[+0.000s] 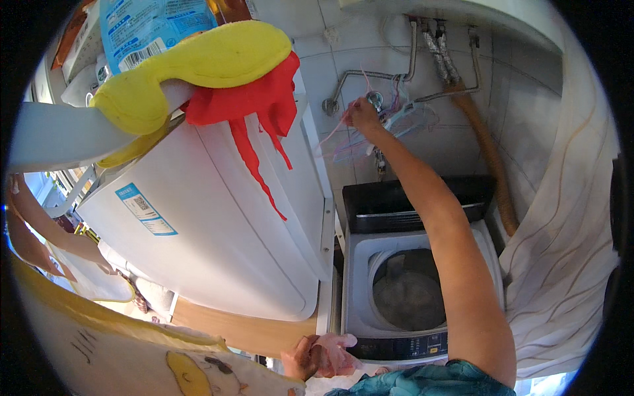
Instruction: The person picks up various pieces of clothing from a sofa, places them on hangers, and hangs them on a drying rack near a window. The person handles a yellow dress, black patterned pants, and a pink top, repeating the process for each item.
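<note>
My right hand (364, 118) reaches over the washing machine to the tiled wall and grips a thin pink clothes hanger (336, 129). Beside it, several pale blue and purple hangers (401, 116) hang bunched at a tap and a metal pipe. At the bottom, near the washer's front left corner, my left hand (301, 357) is closed around a crumpled, pale pink cloth-like piece (338, 352); its exact kind is unclear. Below my right arm stands the top-loading washing machine (357, 277), its black lid (376, 200) raised. The drum (408, 292) is partly visible, and my forearm covers the right side of its opening.
A white appliance (223, 237) stands left of the washer, with yellow plush and red cloth (237, 104) hanging over its top. Flexible pipes (478, 133) run down the wall. A patterned curtain (554, 277) hangs at right. A printed towel (124, 356) fills the lower left.
</note>
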`<state>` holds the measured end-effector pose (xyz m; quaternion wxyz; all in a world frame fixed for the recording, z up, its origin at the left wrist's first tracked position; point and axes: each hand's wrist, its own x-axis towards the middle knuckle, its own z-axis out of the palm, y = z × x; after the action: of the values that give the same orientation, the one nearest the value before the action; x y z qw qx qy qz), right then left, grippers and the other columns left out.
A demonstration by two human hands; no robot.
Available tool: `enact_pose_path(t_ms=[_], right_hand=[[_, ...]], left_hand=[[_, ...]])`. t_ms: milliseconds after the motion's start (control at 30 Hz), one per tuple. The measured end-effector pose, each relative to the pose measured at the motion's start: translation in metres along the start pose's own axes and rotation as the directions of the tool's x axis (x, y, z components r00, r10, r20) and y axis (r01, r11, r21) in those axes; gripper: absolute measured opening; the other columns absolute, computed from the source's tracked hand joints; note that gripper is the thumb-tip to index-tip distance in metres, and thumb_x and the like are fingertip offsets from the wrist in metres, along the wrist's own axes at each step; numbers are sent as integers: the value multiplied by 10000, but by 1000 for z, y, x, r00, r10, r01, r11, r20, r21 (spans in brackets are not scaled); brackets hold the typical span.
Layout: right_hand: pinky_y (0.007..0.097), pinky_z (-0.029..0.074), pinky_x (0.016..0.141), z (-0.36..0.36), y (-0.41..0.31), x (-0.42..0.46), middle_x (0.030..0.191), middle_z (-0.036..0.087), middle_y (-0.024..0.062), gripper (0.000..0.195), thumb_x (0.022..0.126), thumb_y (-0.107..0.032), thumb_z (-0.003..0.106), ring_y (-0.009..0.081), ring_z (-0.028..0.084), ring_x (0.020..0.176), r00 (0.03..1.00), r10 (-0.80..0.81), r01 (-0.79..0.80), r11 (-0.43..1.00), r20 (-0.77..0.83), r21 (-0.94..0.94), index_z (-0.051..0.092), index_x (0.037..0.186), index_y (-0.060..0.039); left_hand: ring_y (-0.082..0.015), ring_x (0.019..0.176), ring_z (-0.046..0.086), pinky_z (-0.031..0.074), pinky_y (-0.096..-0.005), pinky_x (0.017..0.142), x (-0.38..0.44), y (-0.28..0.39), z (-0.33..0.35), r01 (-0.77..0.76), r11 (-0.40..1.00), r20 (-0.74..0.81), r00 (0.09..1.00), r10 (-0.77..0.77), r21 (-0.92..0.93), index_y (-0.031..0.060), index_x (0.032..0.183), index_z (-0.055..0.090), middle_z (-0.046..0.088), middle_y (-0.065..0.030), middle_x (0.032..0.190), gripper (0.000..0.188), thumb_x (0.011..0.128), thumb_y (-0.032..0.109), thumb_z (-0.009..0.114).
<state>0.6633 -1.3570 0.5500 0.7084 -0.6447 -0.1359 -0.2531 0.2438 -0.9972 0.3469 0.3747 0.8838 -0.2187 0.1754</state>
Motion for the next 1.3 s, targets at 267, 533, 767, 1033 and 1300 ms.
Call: enact_pose_path(t_ms=[267, 533, 767, 1033, 1300], right_hand=[[301, 583, 744, 13, -26, -21, 923, 627, 103, 66, 998, -105, 468, 199, 672, 817, 997, 16, -31, 976, 73, 215, 481, 1026, -46], [285, 547, 679, -1, -5, -32, 880, 629, 71, 48, 984, -90, 492, 151, 636, 762, 971, -181, 167, 981, 155, 98, 525, 984, -55], [252, 540, 688, -43, -17, -48, 865, 640, 53, 142, 973, -147, 534, 118, 621, 741, 983, 16, -11, 1000, 181, -24, 552, 1044, -26], [254, 545, 697, -31, -41, -65, 899, 659, 85, 248, 966, -158, 555, 113, 627, 754, 940, 160, -105, 976, 303, -189, 554, 1146, 13], [292, 544, 792, -34, -55, -91, 976, 634, 117, 292, 974, -116, 511, 190, 646, 886, 940, 162, -151, 987, 302, -59, 479, 1219, 38]], left_hand=[[-333, 622, 636, 509, -393, 565, 1, 7, -6, 12, 1000, 8, 1000, -12, 21, 37, 886, 664, 641, -138, 716, 170, 727, 20, 606], [-307, 638, 644, 513, -374, 563, 1, 2, -2, 22, 999, 2, 1000, -22, -32, 52, 889, 676, 645, -110, 734, 158, 734, 37, 649], [-308, 657, 650, 520, -382, 594, 2, -1, -1, 76, 996, 79, 994, -73, -36, 54, 919, 673, 656, -125, 758, 170, 754, 31, 639], [-205, 689, 599, 499, -314, 677, 59, 96, 0, 326, 914, 327, 914, -240, -241, 28, 1178, 595, 609, -131, 795, 323, 857, 52, 563], [-133, 642, 525, 428, -299, 587, 213, 103, 52, 221, 870, -71, 957, -280, -441, 14, 1242, 550, 541, -63, 671, 390, 913, 221, 579]])
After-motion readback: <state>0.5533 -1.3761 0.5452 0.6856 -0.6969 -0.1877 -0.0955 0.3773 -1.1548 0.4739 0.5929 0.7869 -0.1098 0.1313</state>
